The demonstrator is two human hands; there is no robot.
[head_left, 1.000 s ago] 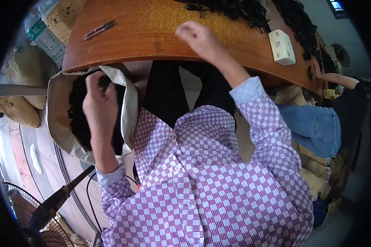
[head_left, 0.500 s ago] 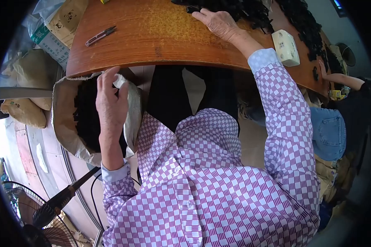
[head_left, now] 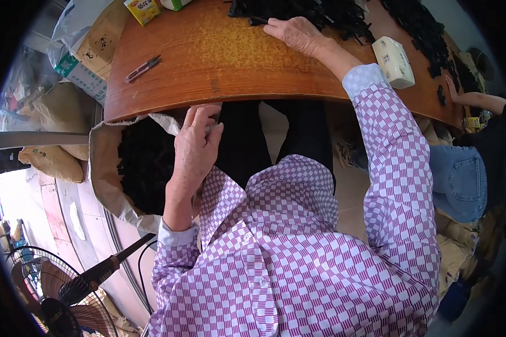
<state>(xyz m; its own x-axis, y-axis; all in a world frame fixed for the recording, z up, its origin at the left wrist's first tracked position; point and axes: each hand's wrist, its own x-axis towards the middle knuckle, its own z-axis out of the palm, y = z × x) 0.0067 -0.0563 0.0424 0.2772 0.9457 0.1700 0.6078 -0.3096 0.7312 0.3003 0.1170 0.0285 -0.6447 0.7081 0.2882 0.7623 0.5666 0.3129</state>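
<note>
On the wooden table, a heap of small black strip-like pieces lies at the far side. My right hand rests at the heap's near left edge, its fingertips closed on a small black piece. Just below the table's front edge is my left hand, with fingers loosely bent, thumb apart and nothing visible in it. It hovers beside the right rim of an open pale sack, which holds many black pieces.
Thread snips lie at the table's left, with a yellow carton behind. A white tissue pack sits right, near another black heap and a co-worker's hand. A fan stands lower left.
My left hand has moved right, from over the sack toward my lap and the table edge. My right hand stays by the heap. The view has shifted slightly, bringing the yellow carton further in.
</note>
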